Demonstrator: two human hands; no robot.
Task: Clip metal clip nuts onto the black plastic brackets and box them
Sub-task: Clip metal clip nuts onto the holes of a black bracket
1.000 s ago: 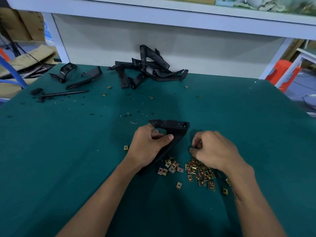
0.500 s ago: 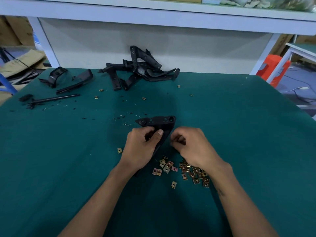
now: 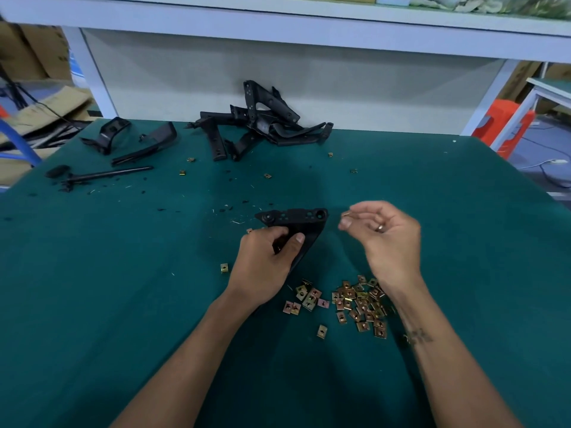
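Note:
A black plastic bracket [image 3: 298, 219] lies near the middle of the green table, and my left hand [image 3: 265, 264] grips its lower arm with fingers and thumb curled round it. My right hand [image 3: 386, 239] is raised just right of the bracket's top end, palm turned inward, pinching a small metal clip nut [image 3: 345, 214] at its fingertips. A heap of brass-coloured clip nuts [image 3: 360, 302] lies on the cloth below my right wrist. A smaller cluster of clip nuts [image 3: 304, 299] sits beside it.
A pile of black brackets [image 3: 262, 122] rests against the back wall. More black parts [image 3: 136, 140] and a thin black rod [image 3: 108, 174] lie at the back left. Single clip nuts [image 3: 224, 268] and black shavings are scattered on the table [image 3: 92, 304]. No box is visible.
My right hand has lifted off the heap of clip nuts and moved up to the right of the bracket with one nut. My left hand keeps its hold on the bracket.

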